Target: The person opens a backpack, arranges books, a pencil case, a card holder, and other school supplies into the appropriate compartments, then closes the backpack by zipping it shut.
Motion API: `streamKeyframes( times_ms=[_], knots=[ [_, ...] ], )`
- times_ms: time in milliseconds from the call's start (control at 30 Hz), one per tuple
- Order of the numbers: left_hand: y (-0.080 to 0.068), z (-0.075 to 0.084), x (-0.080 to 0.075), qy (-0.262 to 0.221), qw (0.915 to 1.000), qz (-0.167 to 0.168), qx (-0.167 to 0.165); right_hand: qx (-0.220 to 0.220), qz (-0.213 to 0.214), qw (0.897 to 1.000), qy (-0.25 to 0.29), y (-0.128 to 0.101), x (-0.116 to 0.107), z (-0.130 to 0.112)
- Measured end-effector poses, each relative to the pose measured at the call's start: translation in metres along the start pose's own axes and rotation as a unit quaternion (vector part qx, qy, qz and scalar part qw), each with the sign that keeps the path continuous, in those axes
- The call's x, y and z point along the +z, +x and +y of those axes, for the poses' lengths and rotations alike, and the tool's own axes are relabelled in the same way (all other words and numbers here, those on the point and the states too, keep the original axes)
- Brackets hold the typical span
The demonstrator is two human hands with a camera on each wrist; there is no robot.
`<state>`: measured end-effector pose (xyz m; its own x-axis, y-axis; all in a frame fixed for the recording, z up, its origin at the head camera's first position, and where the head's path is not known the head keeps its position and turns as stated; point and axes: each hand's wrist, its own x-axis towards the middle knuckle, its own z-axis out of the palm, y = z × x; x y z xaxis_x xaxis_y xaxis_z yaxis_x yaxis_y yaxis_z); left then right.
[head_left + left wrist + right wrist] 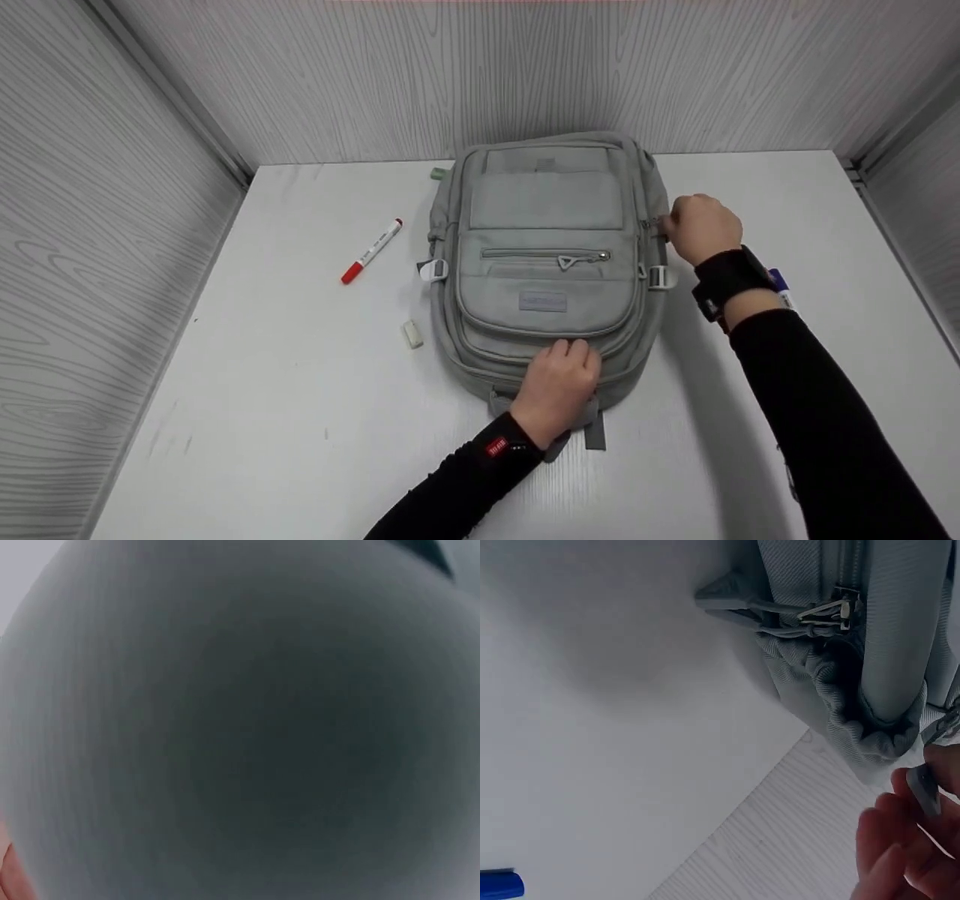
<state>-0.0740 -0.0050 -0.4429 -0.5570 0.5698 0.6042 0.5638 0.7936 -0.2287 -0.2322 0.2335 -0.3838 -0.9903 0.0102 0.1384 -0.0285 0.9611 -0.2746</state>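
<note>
Two hands work on one grey-green backpack (546,247), which lies flat, front face up, at the middle of the white table (262,390), its top end against the back wall panel. Left hand (559,386): rests on the bottom edge of the backpack, just below the front pocket, fingers curled over the fabric; whether they pinch anything cannot be told from the head view. Left wrist view: blurred grey fabric fills nearly the whole picture, no detail readable. Right hand (701,227): at the backpack's right side, about level with the upper pocket, fingers curled and pinching a zipper pull (924,791); the right wrist view shows the fingertips (889,840) closed around that small grey tab, next to the gathered side fabric. The same view shows a second zipper slider (832,613) further along the side seam, untouched. A black wrist strap (729,279) sits on the right forearm. Front pocket zipper (546,256) lies closed across the face. Other items on the table: a red marker (372,250) left of the backpack, well apart from it; a small white eraser (412,334) nearer, by the lower left corner; a blue marker (778,283), partly hidden behind the right wrist.
</note>
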Motion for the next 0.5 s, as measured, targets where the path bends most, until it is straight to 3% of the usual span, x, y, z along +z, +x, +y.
streamKeyframes(
  times_ms=[233,500],
  knots=[
    [0.0,-0.003,0.005,-0.001,0.9998,0.017,-0.012,-0.012,-0.06,0.996,0.061,-0.008,-0.001,0.009],
    [0.0,-0.006,0.008,-0.006,0.9997,0.02,-0.015,-0.066,-0.059,0.98,0.18,-0.028,0.0,-0.001]
  ],
)
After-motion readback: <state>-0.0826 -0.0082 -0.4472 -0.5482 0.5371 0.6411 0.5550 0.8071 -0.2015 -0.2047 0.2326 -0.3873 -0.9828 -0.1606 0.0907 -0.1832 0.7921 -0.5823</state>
